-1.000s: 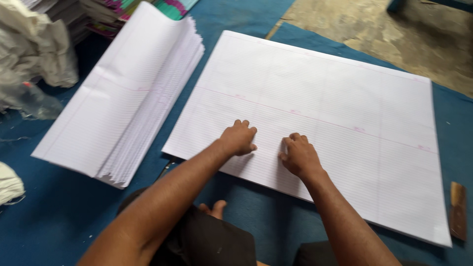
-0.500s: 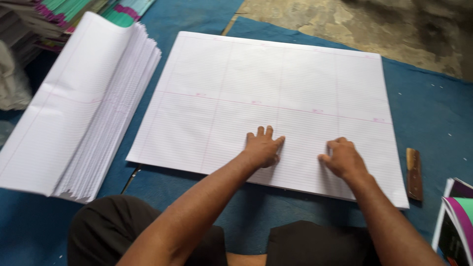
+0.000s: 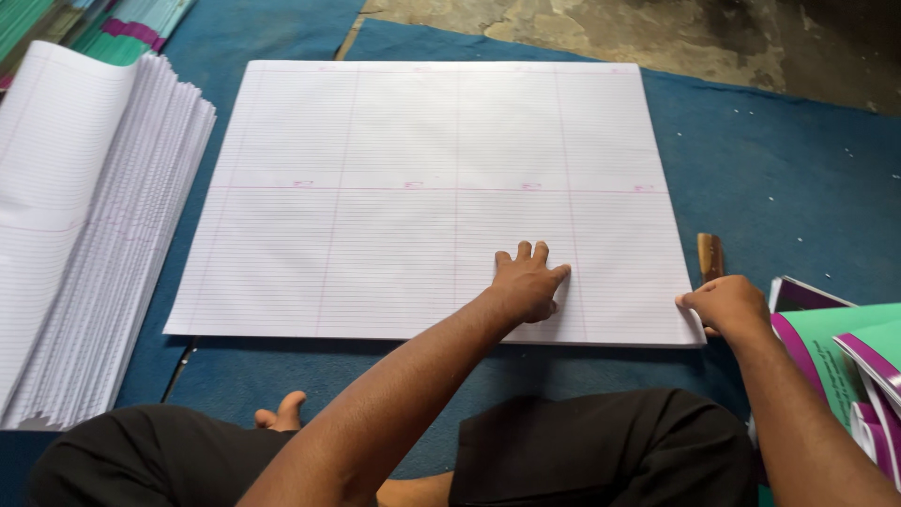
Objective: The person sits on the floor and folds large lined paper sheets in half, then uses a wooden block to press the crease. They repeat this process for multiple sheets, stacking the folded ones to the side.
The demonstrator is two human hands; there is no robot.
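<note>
Under the left hand [image 3: 527, 282], palm flat and fingers spread, lies the large ruled sheet [image 3: 432, 197], holding nothing, only pressing. The right hand [image 3: 727, 305] has a narrow pinch grip on the sheet's near right corner. Sheet rests on a blue mat [image 3: 779, 160] over the floor. Just beyond the right grip: a small wooden tool [image 3: 710, 255]. Risk, as I judge it: thin, smooth paper could crease or slide askew if the pinch pulls unevenly. Well left of the grips, a fanned stack of folded ruled paper [image 3: 84, 235].
</note>
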